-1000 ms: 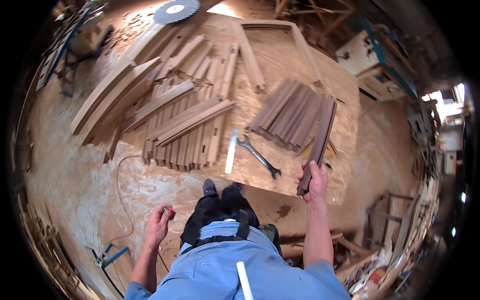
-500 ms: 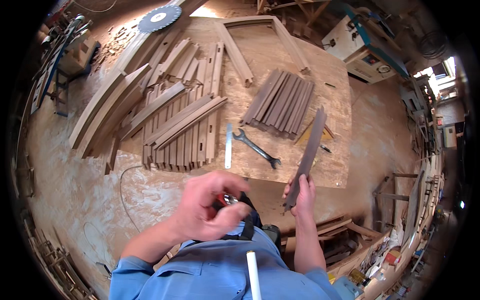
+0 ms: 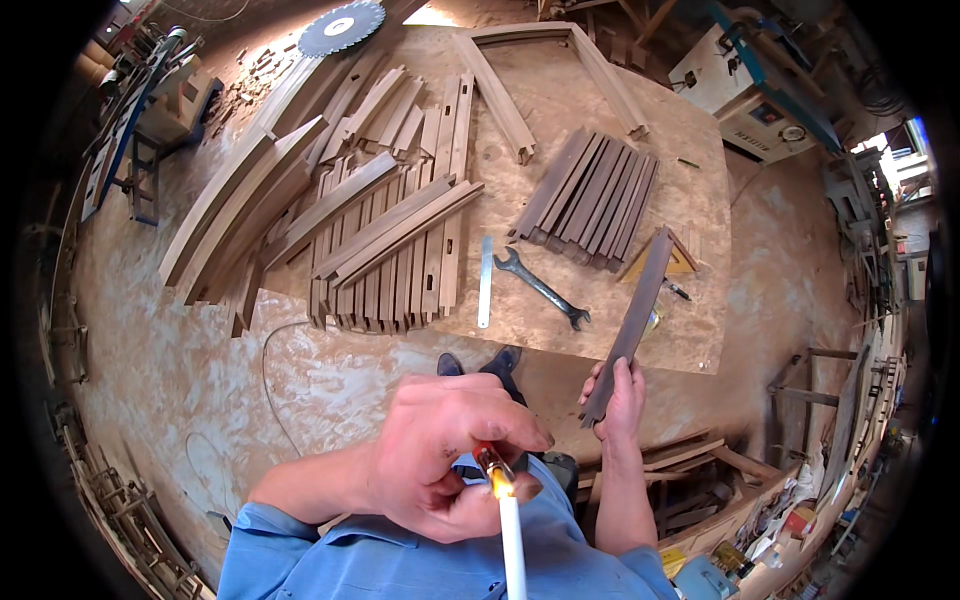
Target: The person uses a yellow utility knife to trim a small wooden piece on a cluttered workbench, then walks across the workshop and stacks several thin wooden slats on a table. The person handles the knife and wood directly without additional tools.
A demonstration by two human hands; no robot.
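Observation:
My left hand [image 3: 445,455] is closed around a small red lighter [image 3: 490,460] in front of my chest. Its yellow flame [image 3: 502,488] meets the tip of a white cigarette [image 3: 512,545] that rises from the lower edge. My right hand [image 3: 618,398] grips the near end of a dark wooden slat [image 3: 640,310]. The slat slants away over the table edge, its far end covering part of a yellow set square [image 3: 683,258]. Beyond it lies a row of similar dark slats [image 3: 588,198].
On the wooden table [image 3: 500,345] are a steel ruler [image 3: 486,283], an open-ended wrench [image 3: 543,290], stacked lighter wood parts [image 3: 390,250] and a three-sided wooden frame [image 3: 497,98]. A circular saw blade [image 3: 340,28] lies at the far left. A crate of offcuts [image 3: 700,480] stands near my right arm.
My left hand has moved down and right, bringing the lighter to the cigarette tip, and a flame now shows. My right hand still holds the slat. The view has shifted slightly.

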